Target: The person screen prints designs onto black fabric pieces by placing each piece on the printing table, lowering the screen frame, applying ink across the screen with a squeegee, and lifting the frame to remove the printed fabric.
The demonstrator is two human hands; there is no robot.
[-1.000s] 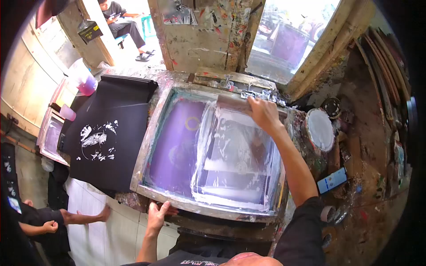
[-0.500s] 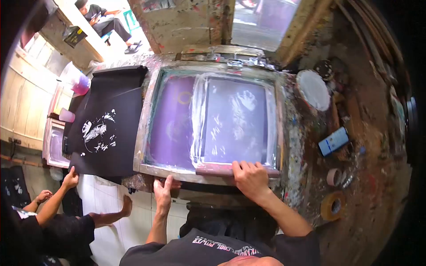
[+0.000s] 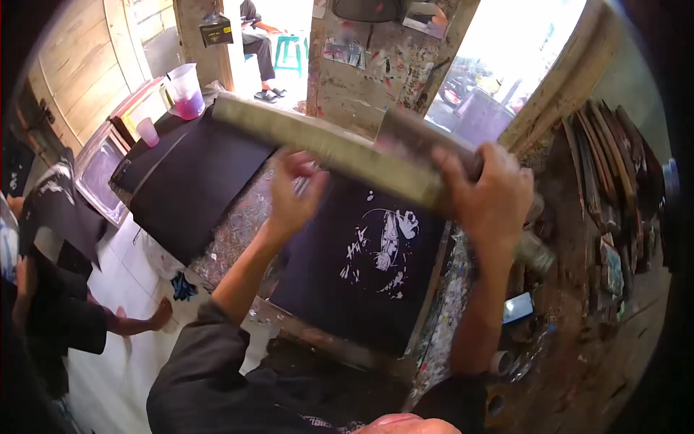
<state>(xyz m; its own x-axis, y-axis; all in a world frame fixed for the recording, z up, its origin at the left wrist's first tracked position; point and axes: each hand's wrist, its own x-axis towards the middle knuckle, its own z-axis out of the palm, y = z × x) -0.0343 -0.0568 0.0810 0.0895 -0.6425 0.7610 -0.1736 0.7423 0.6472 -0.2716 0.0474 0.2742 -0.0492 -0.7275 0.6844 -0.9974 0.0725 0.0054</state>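
My right hand (image 3: pixel 488 192) is wrapped round the wooden squeegee (image 3: pixel 430 137), near the raised edge of the screen frame (image 3: pixel 325 145), which is tilted up and blurred. My left hand (image 3: pixel 295 189) is just below that frame edge, its fingers curled and smeared by motion; whether it touches anything is unclear. Below the frame lies a black sheet (image 3: pixel 340 304) with a white printed design. To the left another black sheet (image 3: pixel 195 188) lies on the table, no print visible on it.
A jug (image 3: pixel 186 90) and a pink cup (image 3: pixel 147 133) stand at the back left. A phone (image 3: pixel 517 308) lies at the right. A co-worker at the left edge holds a printed black sheet (image 3: pixel 54 199). Another person sits beyond the doorway.
The screen frame has swung up from the table, uncovering the printed black sheet. My right hand has risen with the squeegee, and my left hand has moved up. The co-worker has taken the left printed sheet away.
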